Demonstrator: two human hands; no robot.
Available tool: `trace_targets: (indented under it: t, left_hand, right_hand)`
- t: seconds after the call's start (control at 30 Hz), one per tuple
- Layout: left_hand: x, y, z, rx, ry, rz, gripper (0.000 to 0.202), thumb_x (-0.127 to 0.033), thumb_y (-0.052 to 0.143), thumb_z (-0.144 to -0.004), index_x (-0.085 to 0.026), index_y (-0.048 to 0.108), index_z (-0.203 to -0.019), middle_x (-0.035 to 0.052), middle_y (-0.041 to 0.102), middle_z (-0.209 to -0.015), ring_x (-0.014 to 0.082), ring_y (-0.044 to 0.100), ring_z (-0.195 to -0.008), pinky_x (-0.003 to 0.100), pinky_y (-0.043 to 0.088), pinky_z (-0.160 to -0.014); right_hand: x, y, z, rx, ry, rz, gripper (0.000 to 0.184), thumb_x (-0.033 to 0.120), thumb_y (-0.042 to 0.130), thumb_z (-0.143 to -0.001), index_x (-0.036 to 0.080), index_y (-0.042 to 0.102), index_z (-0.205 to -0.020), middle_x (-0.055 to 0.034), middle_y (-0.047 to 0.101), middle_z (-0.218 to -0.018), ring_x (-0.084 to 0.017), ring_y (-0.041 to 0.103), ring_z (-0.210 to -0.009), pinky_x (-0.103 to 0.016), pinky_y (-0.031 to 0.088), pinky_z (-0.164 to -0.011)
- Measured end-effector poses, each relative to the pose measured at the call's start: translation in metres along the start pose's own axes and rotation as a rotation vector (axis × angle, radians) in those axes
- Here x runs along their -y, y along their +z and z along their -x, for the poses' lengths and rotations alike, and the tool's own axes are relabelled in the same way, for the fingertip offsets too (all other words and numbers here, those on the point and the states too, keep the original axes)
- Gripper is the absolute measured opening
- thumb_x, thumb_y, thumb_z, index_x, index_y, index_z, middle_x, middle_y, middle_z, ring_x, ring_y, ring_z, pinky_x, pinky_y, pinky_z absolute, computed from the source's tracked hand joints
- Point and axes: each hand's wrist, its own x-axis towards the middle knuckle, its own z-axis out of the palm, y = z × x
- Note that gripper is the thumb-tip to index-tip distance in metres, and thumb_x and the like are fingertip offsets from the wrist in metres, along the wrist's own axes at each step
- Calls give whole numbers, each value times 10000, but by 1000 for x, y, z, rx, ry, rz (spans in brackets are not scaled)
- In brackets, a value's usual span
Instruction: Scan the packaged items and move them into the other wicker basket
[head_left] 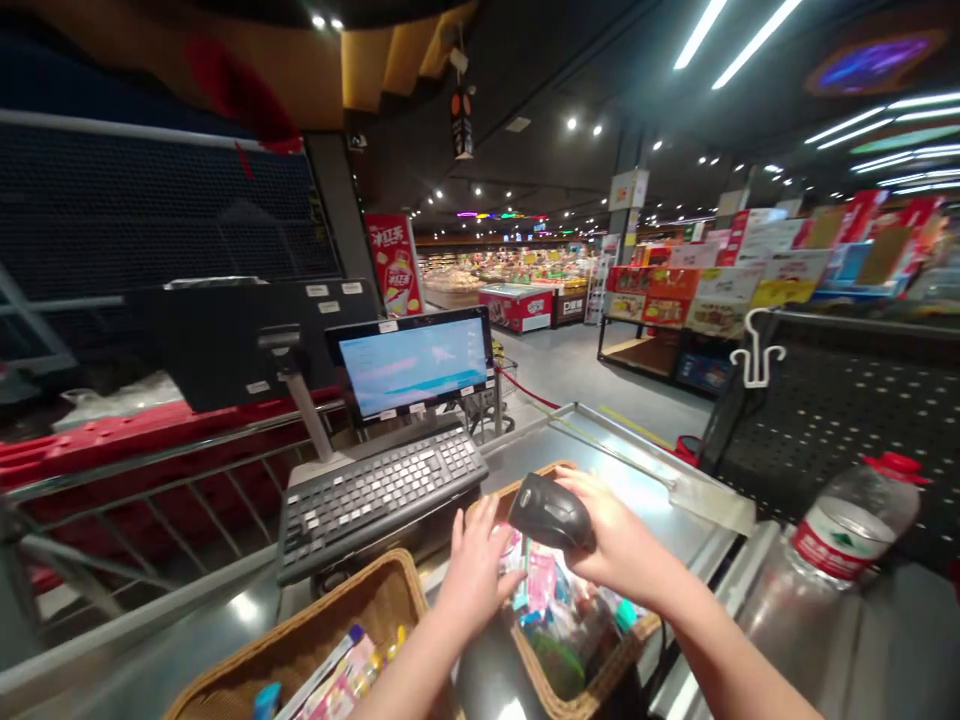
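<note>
In the head view my right hand [611,530] is wrapped round a black barcode scanner [551,512], its head pointing left over a wicker basket [581,703]. Packaged goods [551,590] in bright, partly clear wrapping fill that basket. My left hand [476,572] hovers at the basket's left rim with fingers spread, beside the wrapped goods; whether it touches them I cannot tell. A second wicker basket [409,580] stands to the left under my left forearm, with several colourful packages [337,685] inside.
A black keyboard [382,490] and a lit monitor [412,360] stand ahead on the left. At right is a large clear bottle [847,525] with a red cap, near a perforated black panel [847,400]. The metal counter [622,465] extends forward; shelves and promotional boxes stand beyond.
</note>
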Motion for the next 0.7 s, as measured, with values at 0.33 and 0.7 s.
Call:
trace_targets:
  t: [0.33, 0.7]
  left_hand:
    - [-75, 106, -111, 175, 145, 4, 790, -460, 725, -720, -161, 483, -1411, 198, 380, -1531, 426, 250, -1444, 659, 41, -1183]
    - [-72, 130, -136, 215, 259, 47, 668, -299, 702, -689, -129, 575, -1321, 170, 485, -1466, 371, 333, -1414, 541, 119, -1227]
  right_hand:
    - [-75, -44, 25, -36, 191, 70, 602, 150, 614, -638, 189, 596, -1238, -143, 626, -1275, -363, 432, -1357, -611, 268, -1148]
    - [-111, -48, 16, -25, 208, 5, 581, 155, 640, -636, 194, 604, -1215, -134, 636, -1252, -356, 441, -1352, -612, 252, -1160]
